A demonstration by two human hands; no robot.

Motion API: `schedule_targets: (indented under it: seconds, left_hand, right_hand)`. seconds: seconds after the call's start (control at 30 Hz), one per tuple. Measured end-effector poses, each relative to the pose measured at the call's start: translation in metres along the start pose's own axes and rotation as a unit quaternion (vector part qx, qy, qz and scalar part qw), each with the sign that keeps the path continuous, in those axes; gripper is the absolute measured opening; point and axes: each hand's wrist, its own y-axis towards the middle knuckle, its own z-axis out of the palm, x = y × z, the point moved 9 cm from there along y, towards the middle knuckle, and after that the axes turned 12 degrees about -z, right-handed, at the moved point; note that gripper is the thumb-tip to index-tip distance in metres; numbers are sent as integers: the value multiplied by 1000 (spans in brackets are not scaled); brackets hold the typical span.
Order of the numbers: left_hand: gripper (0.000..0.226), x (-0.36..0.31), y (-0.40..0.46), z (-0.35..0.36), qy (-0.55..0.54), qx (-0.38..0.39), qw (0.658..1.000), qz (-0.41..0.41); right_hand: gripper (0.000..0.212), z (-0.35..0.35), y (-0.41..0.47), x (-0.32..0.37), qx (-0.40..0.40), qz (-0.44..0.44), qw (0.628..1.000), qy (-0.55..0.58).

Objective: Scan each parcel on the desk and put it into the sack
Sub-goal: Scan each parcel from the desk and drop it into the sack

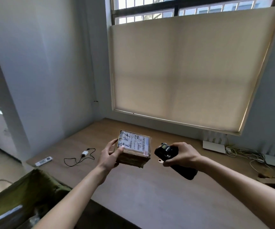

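Note:
My left hand [110,156] grips a small brown cardboard parcel [135,150] by its left side and holds it above the wooden desk [150,187]. Its white shipping label with barcodes faces up. My right hand [181,154] grips a black handheld scanner [168,152] just right of the parcel, its head turned toward the label. An olive-green sack [26,192] stands open at the lower left beside the desk, with a pale item inside.
On the desk's left part lie a white remote [43,161] and a white charger with a black cable [82,156]. White devices and tangled cables [242,154] sit at the back right. More cardboard [272,180] shows at the right edge. A drawn blind covers the window.

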Motion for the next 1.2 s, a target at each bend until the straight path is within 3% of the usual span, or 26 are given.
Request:
schedule_targets:
  seconds: [0.13, 0.37, 0.6, 0.8, 1.2]
  left_hand:
    - [65, 11, -18, -84, -33, -47, 998, -20]
    - [97, 54, -78, -277, -82, -160, 982, -60]
    - [63, 117, -133, -417, -70, -253, 960, -96]
    - [98, 184, -137, -484, -63, -312, 932, -175]
    - [71, 336, 18, -545, -121, -319, 889, -307]
  right_hand:
    - [46, 55, 29, 87, -2, -66, 989, 129]
    - [40, 194, 55, 268, 74, -160, 940, 291]
    - [52, 331, 71, 382, 170, -198, 911, 319]
    - [67, 436, 106, 421, 244, -203, 899, 303]
    - [70, 640, 235, 366, 327, -126, 919, 178]
